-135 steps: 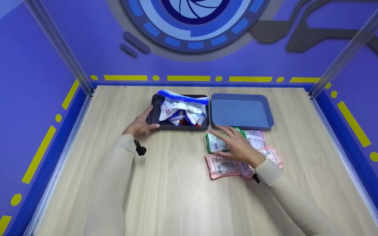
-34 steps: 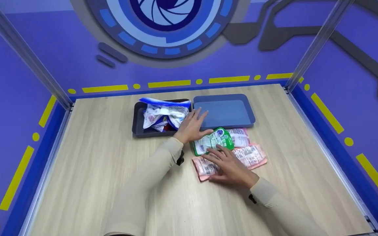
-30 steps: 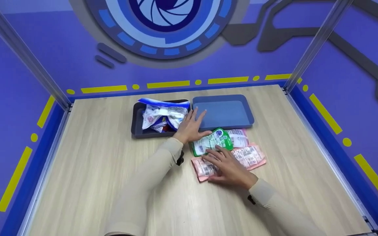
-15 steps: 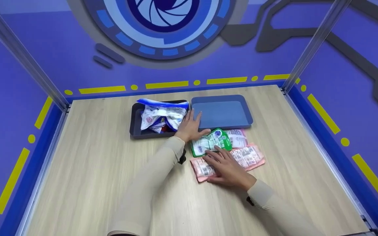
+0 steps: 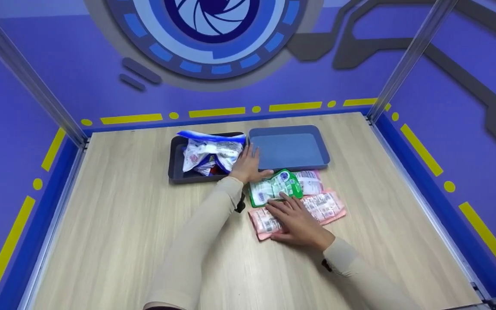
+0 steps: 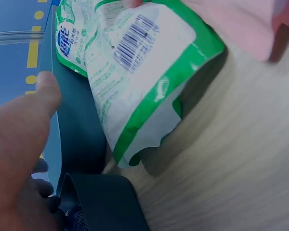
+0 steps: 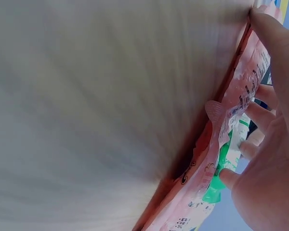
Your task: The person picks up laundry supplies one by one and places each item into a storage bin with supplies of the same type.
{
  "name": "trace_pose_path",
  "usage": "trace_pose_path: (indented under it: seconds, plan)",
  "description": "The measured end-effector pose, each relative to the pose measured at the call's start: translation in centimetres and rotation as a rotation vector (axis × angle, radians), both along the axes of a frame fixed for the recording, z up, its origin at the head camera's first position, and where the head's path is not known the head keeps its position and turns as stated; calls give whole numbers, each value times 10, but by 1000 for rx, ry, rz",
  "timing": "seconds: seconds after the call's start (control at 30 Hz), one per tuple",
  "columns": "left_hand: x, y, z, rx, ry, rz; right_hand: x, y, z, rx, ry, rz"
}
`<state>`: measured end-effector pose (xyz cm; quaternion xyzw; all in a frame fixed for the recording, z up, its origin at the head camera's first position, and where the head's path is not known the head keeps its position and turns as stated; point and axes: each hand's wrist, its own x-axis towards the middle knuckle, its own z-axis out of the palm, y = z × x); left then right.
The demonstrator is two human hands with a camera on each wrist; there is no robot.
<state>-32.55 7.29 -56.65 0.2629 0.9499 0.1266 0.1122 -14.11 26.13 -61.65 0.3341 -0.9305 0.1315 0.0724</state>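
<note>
My left hand point(image 5: 248, 167) reaches over the spot where a dark tray point(image 5: 175, 170) and a blue-grey tray point(image 5: 326, 148) meet side by side. Its fingers are straight, and the thumb point(image 6: 45, 96) points toward a green-and-white pouch point(image 5: 276, 188). White-and-blue packets point(image 5: 213, 153) lie heaped in the dark tray. My right hand point(image 5: 299, 221) lies spread over a pink pouch point(image 5: 325, 206), thumb at its near edge and fingertips reaching the green pouch. In the right wrist view the fingers rest on the packaging without curling round it. A second pink pouch point(image 5: 310, 183) is partly covered by the green one.
Everything stands on a light wooden table point(image 5: 123, 224). A blue back wall point(image 5: 226, 99) with yellow dashes rises just behind the trays, and side walls bound the table at left and right.
My left hand has moved from the dark tray's left side to where the trays meet. My right hand has come back from the green pouch onto the pink one. Both barely move in the last second.
</note>
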Motion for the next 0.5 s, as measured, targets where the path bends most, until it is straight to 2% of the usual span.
trace_pose_path:
  seconds: [0.3,0.5]
  plan:
    - [-8,4,-8,-75,-40,10,3,1,-4,-7,12,-1]
    - [-6,4,-4,-45,-39,20,3,0,0,17,-26,-18]
